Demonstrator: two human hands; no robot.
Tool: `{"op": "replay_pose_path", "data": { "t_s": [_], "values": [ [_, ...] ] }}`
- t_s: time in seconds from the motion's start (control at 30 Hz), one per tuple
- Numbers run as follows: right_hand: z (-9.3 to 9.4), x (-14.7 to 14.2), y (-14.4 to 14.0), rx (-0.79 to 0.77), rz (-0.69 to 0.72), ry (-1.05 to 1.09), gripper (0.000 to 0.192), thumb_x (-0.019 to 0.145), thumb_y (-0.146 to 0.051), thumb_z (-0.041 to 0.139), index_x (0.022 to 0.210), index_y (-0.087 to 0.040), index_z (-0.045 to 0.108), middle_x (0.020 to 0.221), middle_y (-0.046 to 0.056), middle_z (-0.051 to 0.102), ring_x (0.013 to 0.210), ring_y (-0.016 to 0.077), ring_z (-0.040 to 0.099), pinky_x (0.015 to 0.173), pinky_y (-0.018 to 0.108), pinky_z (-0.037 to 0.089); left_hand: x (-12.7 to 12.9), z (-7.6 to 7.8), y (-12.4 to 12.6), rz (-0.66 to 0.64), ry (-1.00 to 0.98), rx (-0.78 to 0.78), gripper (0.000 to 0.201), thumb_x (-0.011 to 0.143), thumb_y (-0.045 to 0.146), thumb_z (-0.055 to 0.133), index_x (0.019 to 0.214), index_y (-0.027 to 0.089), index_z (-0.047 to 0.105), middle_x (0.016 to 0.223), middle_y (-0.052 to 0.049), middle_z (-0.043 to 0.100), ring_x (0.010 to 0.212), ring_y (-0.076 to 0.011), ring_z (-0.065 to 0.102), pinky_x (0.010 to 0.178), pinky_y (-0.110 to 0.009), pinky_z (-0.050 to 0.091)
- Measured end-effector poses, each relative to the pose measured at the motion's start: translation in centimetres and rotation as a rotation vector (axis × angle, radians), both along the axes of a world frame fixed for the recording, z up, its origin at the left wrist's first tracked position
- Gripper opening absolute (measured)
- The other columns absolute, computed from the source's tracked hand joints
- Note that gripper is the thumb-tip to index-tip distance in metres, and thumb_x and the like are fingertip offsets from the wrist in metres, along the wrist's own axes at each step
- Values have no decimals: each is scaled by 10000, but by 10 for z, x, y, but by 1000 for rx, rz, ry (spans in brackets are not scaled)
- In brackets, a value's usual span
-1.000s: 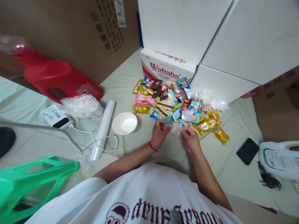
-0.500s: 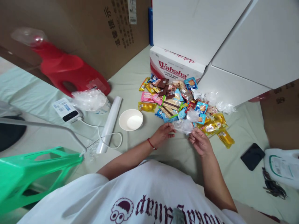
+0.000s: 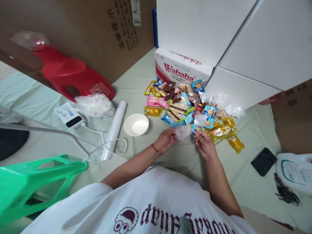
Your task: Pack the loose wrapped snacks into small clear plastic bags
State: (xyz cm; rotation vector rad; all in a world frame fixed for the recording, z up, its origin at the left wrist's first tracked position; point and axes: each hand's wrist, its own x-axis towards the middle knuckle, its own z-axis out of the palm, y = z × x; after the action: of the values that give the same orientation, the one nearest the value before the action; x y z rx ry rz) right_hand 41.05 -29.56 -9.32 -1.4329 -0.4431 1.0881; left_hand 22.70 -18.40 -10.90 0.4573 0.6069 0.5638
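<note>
My left hand (image 3: 165,140) pinches one edge of a small clear bag (image 3: 183,132); my right hand (image 3: 204,144) pinches the other. The bag hangs between them, just in front of the snack pile (image 3: 190,107) beside the paper bowl (image 3: 136,124). I judge I'm working its mouth apart; next, the layers need rubbing loose.
</note>
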Motion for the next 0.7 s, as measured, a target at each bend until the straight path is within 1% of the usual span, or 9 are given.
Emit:
{"op": "replay_pose_path", "data": {
  "t_s": [0.1, 0.17, 0.23, 0.33, 0.43, 0.5, 0.57, 0.63, 0.7],
  "values": [
    [2, -4, -6, 83, 30, -427, 318, 748, -491, 850, 924, -260, 720, 903, 28, 641, 746, 164, 547, 685, 318, 506, -2, -2, 3, 66, 36, -10, 337, 658, 314, 837, 693, 181, 529, 678, 32, 608, 663, -124, 625, 723, -305, 569],
    [4, -14, -7, 159, 129, -744, 300, 769, -441, 843, 1005, -292, 736, 1066, 59, 653, 903, 222, 587, 841, 400, 521, 0, -1, 1, 82, 50, 2, 327, 654, 311, 828, 691, 182, 529, 684, 32, 604, 663, -115, 608, 701, -276, 545],
    [6, -24, -4, 218, 225, -925, 228, 818, -402, 802, 1022, -317, 750, 1092, 68, 665, 996, 262, 591, 939, 455, 488, 3, -1, -2, 91, 62, 26, 315, 668, 304, 814, 679, 183, 523, 652, 47, 568, 616, -89, 553, 642, -230, 494],
    [6, -26, 2, 241, 227, -901, 77, 906, -369, 709, 911, -302, 746, 912, 42, 674, 930, 244, 598, 925, 432, 470, 4, -1, -3, 101, 80, 45, 318, 679, 289, 803, 653, 186, 503, 612, 65, 510, 575, -70, 492, 580, -198, 432],
    [2, -12, 3, 192, 18, -638, 193, 907, -439, 707, 874, -251, 683, 792, 0, 614, 746, 176, 548, 762, 333, 472, -3, -3, 1, 106, 97, 46, 334, 683, 291, 798, 646, 188, 482, 611, 67, 488, 582, -72, 499, 593, -199, 444],
    [-1, -4, 1, 182, -77, -541, 255, 906, -480, 701, 876, -234, 643, 777, -13, 585, 699, 153, 519, 700, 297, 456, -9, -5, 4, 122, 107, 48, 349, 689, 285, 793, 643, 190, 460, 601, 76, 459, 574, -63, 485, 604, -192, 448],
    [-2, -5, -1, 215, -11, -640, 253, 886, -473, 732, 908, -234, 650, 873, 12, 616, 775, 169, 557, 724, 309, 471, -11, -6, 4, 130, 109, 48, 351, 696, 276, 783, 640, 191, 446, 599, 78, 446, 572, -61, 479, 610, -192, 450],
    [-2, -14, 1, 264, 148, -868, 241, 853, -440, 779, 973, -248, 693, 1021, 52, 647, 928, 212, 593, 811, 356, 489, -10, -6, 0, 118, 102, 49, 330, 699, 271, 772, 641, 194, 456, 609, 70, 458, 582, -71, 491, 611, -204, 455],
    [-1, -25, 7, 306, 238, -1057, 184, 885, -409, 748, 998, -266, 723, 1040, 63, 662, 984, 233, 596, 871, 396, 481, -6, -6, -5, 100, 95, 54, 311, 706, 273, 767, 646, 198, 472, 621, 58, 475, 594, -85, 501, 609, -217, 460]
  ]
}}
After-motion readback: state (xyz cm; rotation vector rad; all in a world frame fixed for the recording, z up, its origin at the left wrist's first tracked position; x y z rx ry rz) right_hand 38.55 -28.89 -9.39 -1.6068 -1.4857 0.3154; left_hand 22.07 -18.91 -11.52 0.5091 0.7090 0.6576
